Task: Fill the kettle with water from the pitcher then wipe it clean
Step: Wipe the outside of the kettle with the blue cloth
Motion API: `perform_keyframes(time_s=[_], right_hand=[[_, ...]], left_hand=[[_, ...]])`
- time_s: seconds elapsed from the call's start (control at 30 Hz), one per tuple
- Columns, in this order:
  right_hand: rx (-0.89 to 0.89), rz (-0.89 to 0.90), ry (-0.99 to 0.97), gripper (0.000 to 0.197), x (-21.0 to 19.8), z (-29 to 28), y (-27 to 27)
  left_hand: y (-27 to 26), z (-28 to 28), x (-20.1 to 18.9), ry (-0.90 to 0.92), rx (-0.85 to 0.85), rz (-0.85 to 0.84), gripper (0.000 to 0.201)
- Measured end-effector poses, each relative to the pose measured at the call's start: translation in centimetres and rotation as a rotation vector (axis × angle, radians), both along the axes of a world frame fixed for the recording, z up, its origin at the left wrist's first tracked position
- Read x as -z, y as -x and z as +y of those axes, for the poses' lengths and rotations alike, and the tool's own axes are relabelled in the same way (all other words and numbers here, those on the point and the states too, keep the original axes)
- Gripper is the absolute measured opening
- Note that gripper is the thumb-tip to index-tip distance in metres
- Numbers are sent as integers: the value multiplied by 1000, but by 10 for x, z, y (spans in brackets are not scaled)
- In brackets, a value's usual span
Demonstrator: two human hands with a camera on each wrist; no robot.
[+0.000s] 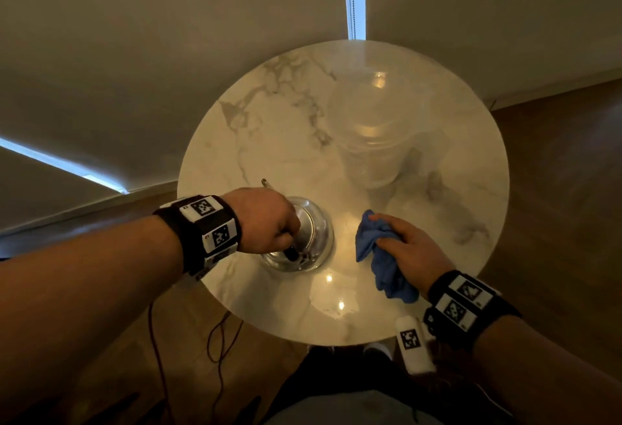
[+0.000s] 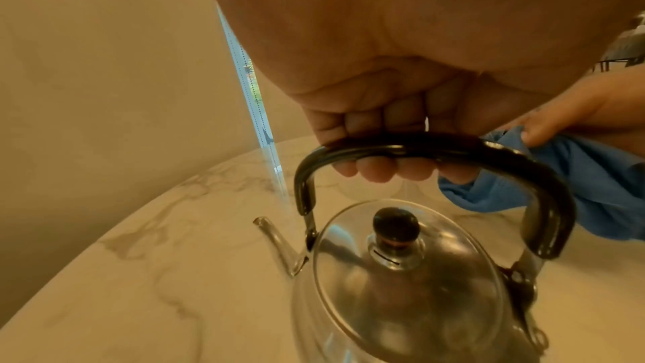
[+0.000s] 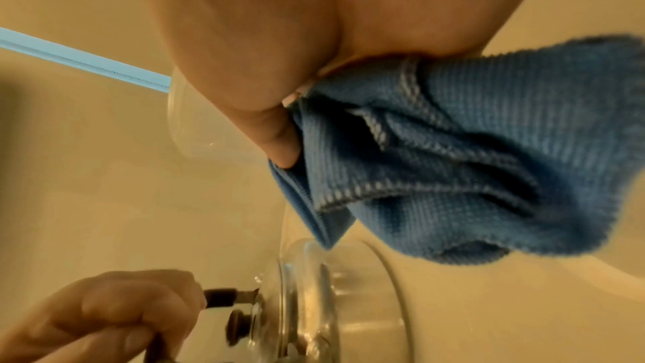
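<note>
The kettle stands near-left on the tabletop, left hand wrapped round its handle; the right hand bunches a cloth just right of it. Wiping the slick steel could tip it and slosh water if that left grip loosens, or knock the lid off.

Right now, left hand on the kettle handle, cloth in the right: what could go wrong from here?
1. The kettle sits near the table edge; a hard wipe could push it off if the left hand loosens on the handle.
2. The blue cloth in the right hand hangs loose and may snag the lid knob.
3. The clear pitcher stands close behind; a wide swing could topple it.
</note>
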State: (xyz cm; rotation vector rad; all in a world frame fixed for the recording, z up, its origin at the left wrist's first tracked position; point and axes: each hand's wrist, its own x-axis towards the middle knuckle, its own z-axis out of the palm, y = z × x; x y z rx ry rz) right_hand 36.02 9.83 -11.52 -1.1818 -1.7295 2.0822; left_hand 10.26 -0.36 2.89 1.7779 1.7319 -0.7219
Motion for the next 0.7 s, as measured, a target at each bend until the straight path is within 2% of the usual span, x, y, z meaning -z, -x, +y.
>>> perform_keyframes(time_s=[0.1, 0.2, 0.27, 0.33, 0.37, 0.4, 0.47, 0.57, 0.63, 0.7], right_hand=[[6, 47, 69, 36, -8, -8, 15], [-8, 56, 75, 53, -7, -13, 34], [-84, 31, 31, 67, -1, -17, 49], [-180, -54, -110, 72, 3, -19, 61], [-219, -102, -194, 72, 4, -21, 67], [-246, -124, -257, 70, 5, -23, 74], [-268, -82, -321, 63, 4, -27, 86], [-320, -70, -514, 61, 9, -35, 88], [-352, -114, -609, 64, 17, -49, 72], [-396, -138, -614, 66, 21, -70, 50]], left_hand=[[5, -1, 9, -62, 33, -52, 50], [12, -10, 19, -212, 18, -147, 46], [17, -25, 30, -451, -152, -212, 33], [20, -45, 47, -696, -475, -190, 41], [19, -56, 55, -753, -648, -159, 43], [18, -67, 65, -765, -778, -136, 44], [9, -84, 81, -679, -878, -154, 54], [-9, -88, 93, -586, -736, -241, 74], [-14, -82, 94, -585, -703, -254, 76], [-14, -77, 93, -557, -701, -209, 76]])
